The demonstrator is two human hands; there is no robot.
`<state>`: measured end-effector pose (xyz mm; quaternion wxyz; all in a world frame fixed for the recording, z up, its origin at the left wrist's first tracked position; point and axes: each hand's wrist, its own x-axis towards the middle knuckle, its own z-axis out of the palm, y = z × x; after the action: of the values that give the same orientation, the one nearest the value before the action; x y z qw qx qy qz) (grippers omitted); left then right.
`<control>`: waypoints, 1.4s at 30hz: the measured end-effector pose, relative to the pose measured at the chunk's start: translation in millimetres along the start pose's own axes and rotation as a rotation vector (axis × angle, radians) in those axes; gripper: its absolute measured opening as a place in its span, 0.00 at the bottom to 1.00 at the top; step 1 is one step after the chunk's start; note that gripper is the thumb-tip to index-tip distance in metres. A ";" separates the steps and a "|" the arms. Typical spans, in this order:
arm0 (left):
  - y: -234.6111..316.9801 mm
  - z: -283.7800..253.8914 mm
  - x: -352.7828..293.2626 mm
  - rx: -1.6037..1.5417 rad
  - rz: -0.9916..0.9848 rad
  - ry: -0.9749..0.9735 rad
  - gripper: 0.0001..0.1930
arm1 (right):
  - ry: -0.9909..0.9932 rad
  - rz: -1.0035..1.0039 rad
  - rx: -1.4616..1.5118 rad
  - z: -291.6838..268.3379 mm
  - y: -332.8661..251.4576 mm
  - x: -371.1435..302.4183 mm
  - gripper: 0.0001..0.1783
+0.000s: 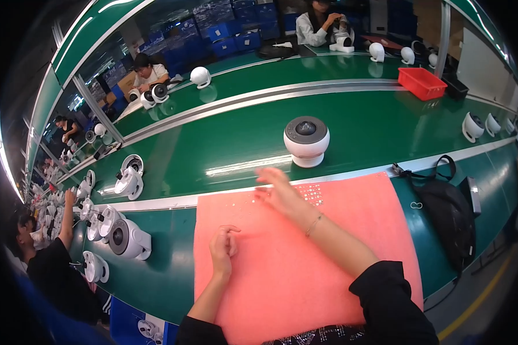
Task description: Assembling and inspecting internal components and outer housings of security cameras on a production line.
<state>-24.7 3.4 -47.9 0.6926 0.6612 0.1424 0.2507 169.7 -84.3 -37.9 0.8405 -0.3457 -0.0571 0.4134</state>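
Note:
A pink cloth mat lies on the green bench in front of me. Just above its far edge, my right hand is slightly blurred, with its fingers apart and nothing visible in them. Beside it, small shiny round pieces sit in rows on the mat. My left hand hovers over the mat's left part, fingers loosely bent and the index finger held apart; I see nothing in it. Beyond my right hand, a white round camera-like device with a dark grey top stands upright on the green conveyor belt.
Several white housings and a white device crowd the left side, where a co-worker reaches in. A black bag lies to the right. Across the belt are a red bin, more white units and other people.

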 end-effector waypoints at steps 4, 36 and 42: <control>6.6 -4.0 -1.2 -0.224 -0.082 0.046 0.23 | -0.559 -0.054 -0.600 25.1 45.0 -24.7 0.22; 43.2 -10.5 -21.6 -0.999 -0.238 -0.349 0.49 | -0.465 -1.126 -1.477 59.4 73.8 -102.5 0.30; -0.5 -7.5 -29.3 -0.653 0.132 -0.438 0.18 | -0.647 -0.957 -1.509 63.7 71.0 -99.5 0.18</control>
<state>-52.9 -5.9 -53.0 0.8626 0.4520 -0.1388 0.1799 34.0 -93.5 -15.6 0.4191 -0.6059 -0.6747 -0.0452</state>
